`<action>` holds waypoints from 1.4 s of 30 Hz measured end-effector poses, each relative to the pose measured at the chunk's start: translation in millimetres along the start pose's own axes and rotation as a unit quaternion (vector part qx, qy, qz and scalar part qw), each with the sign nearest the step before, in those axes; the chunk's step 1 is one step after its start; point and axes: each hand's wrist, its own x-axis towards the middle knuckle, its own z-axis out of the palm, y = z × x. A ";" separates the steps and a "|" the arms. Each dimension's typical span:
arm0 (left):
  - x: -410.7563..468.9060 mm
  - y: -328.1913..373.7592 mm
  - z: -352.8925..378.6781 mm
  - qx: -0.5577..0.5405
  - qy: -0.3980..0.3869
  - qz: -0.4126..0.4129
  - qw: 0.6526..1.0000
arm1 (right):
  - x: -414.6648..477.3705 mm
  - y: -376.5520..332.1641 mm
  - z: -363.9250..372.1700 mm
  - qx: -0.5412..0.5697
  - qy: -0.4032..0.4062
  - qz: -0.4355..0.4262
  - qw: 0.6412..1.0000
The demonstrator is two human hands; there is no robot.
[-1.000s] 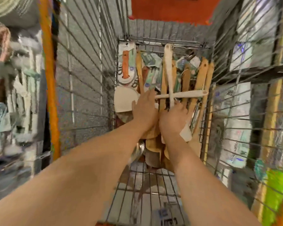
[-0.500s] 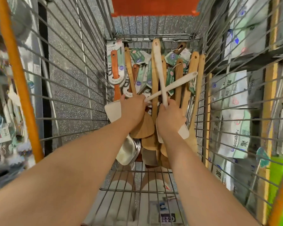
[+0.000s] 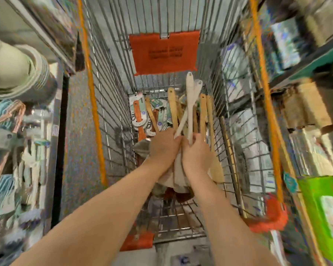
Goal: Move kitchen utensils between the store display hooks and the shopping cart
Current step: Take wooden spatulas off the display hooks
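Clamping left hand (image 3: 164,144) round white spatula (image 3: 181,123); clamping right hand (image 3: 197,153) round second spatula (image 3: 189,96). Holding both low inside cart (image 3: 113,96), handles crossing above wooden spoons (image 3: 202,112). Likely risking: crossed handles locking while lifting; hidden blades snagging spoons, dragging them out; handles catching the wire wall.

Two white utensils in your grip over shopping cart (image 3: 113,104). Upright white utensil (image 3: 189,104): long slim handle, hang-hole at tip, gripped by your right hand (image 3: 196,152). Slanted white utensil (image 3: 197,87): same build, crosses upright one, lower end in your left hand (image 3: 164,144). Pale blades show between your wrists. Wooden utensils (image 3: 172,106) heaped at cart's far end, handles leaning up. Orange-handled utensil (image 3: 137,114) on card pack beside them, near left wall.
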 end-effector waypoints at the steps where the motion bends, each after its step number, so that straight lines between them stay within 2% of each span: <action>1: -9.9 6.8 -7.2 -0.008 0.002 -0.009 1.000 | -10.1 -1.9 -9.4 0.002 0.009 -0.002 1.000; 5: -43.9 36.9 -31.0 -0.025 0.014 -0.014 0.999 | -43.4 -5.2 -54.7 0.032 0.039 -0.034 0.998; 9: -81.6 81.1 -47.4 -0.023 0.053 0.038 0.998 | -69.4 -0.7 -111.1 0.081 0.050 -0.067 0.993; 12: -115.6 127.1 -53.0 -0.014 0.081 0.082 0.993 | -90.6 15.4 -164.9 0.092 0.091 -0.085 0.988; 15: -162.4 187.3 -47.4 -0.027 0.115 0.138 0.983 | -121.5 48.1 -232.1 0.112 0.124 -0.095 0.981; 18: -222.6 260.5 -23.9 -0.087 0.108 0.190 0.972 | -159.2 97.8 -310.4 0.112 0.163 -0.105 0.975; 21: -285.9 335.4 10.6 -0.107 0.096 0.258 0.955 | -197.3 157.0 -387.1 0.078 0.240 -0.106 0.962; 26: -373.5 449.9 53.7 -0.103 0.054 0.373 0.921 | -248.7 245.9 -491.3 0.045 0.336 -0.033 0.940; 32: -452.0 545.7 101.9 -0.109 -0.010 0.491 0.864 | -294.3 331.8 -564.4 0.046 0.468 0.065 0.880; 39: -487.8 644.6 149.6 -0.136 -0.120 0.594 0.784 | -303.0 394.4 -634.7 0.044 0.561 0.175 0.808; 42: -488.8 687.2 152.0 -0.142 -0.134 0.629 0.752 | -292.6 405.1 -669.3 0.025 0.584 0.202 0.786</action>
